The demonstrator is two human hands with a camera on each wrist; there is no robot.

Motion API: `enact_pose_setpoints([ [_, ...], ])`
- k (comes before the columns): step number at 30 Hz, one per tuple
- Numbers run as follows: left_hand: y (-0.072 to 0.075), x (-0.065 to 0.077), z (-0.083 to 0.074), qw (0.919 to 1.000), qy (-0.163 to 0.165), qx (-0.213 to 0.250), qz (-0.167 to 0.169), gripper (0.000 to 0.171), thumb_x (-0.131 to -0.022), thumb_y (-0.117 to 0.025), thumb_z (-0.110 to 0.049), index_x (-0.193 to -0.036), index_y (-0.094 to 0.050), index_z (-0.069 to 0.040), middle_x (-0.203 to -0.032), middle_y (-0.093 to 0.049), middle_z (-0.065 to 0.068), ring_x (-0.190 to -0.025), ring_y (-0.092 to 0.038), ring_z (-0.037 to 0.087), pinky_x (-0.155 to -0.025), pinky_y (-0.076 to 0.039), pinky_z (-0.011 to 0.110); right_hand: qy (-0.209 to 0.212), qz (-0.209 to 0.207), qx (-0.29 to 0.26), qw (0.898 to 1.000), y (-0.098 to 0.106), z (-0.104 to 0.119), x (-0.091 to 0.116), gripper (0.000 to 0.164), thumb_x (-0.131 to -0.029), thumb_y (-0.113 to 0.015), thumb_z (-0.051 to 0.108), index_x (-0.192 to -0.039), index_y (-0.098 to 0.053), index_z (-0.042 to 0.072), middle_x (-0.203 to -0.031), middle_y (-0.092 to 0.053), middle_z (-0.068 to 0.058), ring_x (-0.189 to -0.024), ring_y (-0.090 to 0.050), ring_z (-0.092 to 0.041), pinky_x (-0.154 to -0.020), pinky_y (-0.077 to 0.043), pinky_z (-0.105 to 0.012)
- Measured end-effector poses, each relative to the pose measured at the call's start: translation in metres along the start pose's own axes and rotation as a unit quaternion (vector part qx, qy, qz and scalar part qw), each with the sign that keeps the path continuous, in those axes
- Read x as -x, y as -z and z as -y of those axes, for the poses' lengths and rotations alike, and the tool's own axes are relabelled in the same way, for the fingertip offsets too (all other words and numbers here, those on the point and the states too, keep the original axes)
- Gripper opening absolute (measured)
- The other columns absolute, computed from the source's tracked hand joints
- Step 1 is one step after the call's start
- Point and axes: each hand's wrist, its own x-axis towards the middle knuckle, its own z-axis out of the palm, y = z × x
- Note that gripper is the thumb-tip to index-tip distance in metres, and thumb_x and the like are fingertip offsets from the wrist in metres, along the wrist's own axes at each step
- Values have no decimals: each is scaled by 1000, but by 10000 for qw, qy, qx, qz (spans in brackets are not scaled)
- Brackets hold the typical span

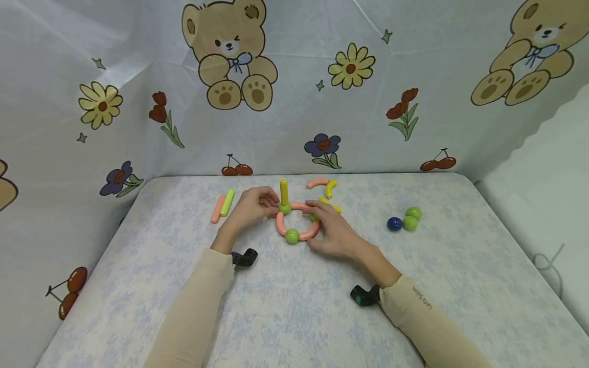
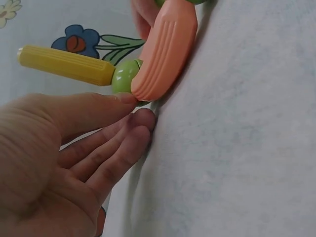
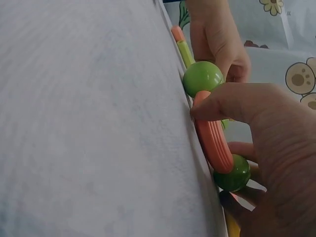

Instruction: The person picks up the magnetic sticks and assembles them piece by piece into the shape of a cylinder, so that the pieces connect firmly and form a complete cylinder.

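Observation:
A ring of pink curved rods [image 1: 280, 225] joined by green balls [image 1: 292, 236] lies flat on the table. From its far left ball [image 1: 285, 208] a yellow ribbed rod [image 1: 283, 191] stands upright. My left hand [image 1: 252, 207] is at that ball; in the left wrist view its thumb tip touches where ball and pink rod meet, the other fingers lying loosely below. My right hand [image 1: 338, 232] holds the ring's right side, thumb on a pink curved rod [image 3: 212, 140] and fingers on the far side by a green ball [image 3: 232, 173]. The right fingertips are partly hidden.
Left lie a pink straight rod [image 1: 218, 209] and a light-green one [image 1: 227, 203]. Behind the ring are a loose pink curved rod [image 1: 317, 182] and a yellow curved one [image 1: 330, 189]. A further yellow piece [image 1: 335, 207] lies behind my right hand. Right sit a blue ball [image 1: 394, 224] and two green balls [image 1: 410, 223].

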Motion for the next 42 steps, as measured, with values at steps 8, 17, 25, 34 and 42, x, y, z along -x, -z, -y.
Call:
enact_pose_setpoints([
  [8,42,11,0,9858,280,-573,-1551,10,-95,-77,-7,-104,-73,-3,-97,-73,13,-88,-67,27,-80,-54,40,81,-88,-59,9999,-1,0,0,68,-86,-84,38,-143,-61,9,-163,-43,-12,-150,-43,-36,-115,-41,-61],
  [17,79,33,11,9462,1831,-1533,-2183,22,-96,-75,-19,-104,-71,1,-101,-70,21,-97,-61,38,-84,-48,46,0,-160,-49,9999,-3,-2,1,65,-87,-86,40,-139,-63,9,-161,-45,-13,-150,-43,-35,-116,-40,-61],
  [25,84,35,16,9383,2603,-1870,-1296,27,-100,-70,-24,-107,-69,2,-115,-66,25,-104,-59,40,-87,-50,49,19,-199,5,9998,-3,-1,1,62,-86,-86,40,-135,-64,9,-161,-45,-14,-149,-43,-37,-114,-41,-63],
  [34,86,38,14,9285,2774,-2042,-1391,26,-96,-72,-26,-97,-65,-1,-88,-64,15,-85,-60,32,-69,-47,37,-1,-243,11,9997,-3,-3,0,62,-87,-86,41,-135,-64,10,-161,-45,-13,-149,-44,-36,-115,-41,-62],
  [42,86,32,-2,9628,1497,-1145,-1935,21,-92,-77,-18,-100,-67,-2,-95,-68,15,-89,-61,30,-74,-49,37,-5,-359,-6,9994,-3,-3,0,65,-86,-87,40,-137,-63,8,-159,-46,-16,-149,-43,-38,-116,-40,-61],
])
